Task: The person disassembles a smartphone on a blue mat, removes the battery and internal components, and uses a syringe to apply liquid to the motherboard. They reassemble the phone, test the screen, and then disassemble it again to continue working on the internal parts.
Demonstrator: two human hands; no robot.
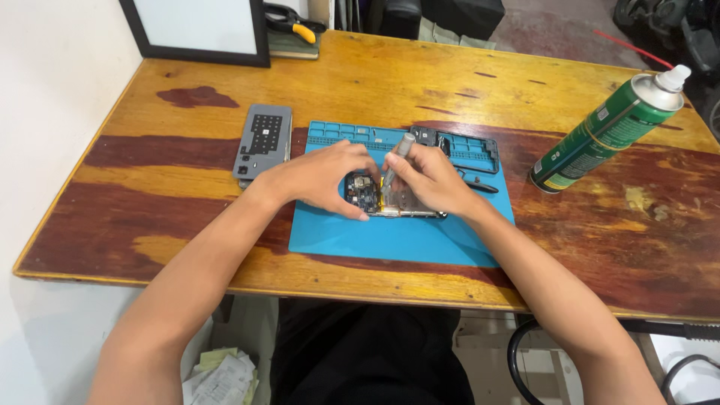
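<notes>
Head view: your right hand (431, 180) pinches a grey screwdriver (398, 156) upright over the opened phone (375, 196); your left hand (319, 178) clamps its end, steadying it on the blue mat (375, 240) that protects the worktop (450, 82).

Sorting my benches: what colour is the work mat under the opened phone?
Blue rubbery work mat, clearest in the head view.

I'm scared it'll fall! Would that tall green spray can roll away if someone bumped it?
Probably. The green spray can is tall and narrow, so it likely tips easily. Its round body would likely roll across the smooth wooden table. It stands apart from both hands, near the right edge.
</notes>
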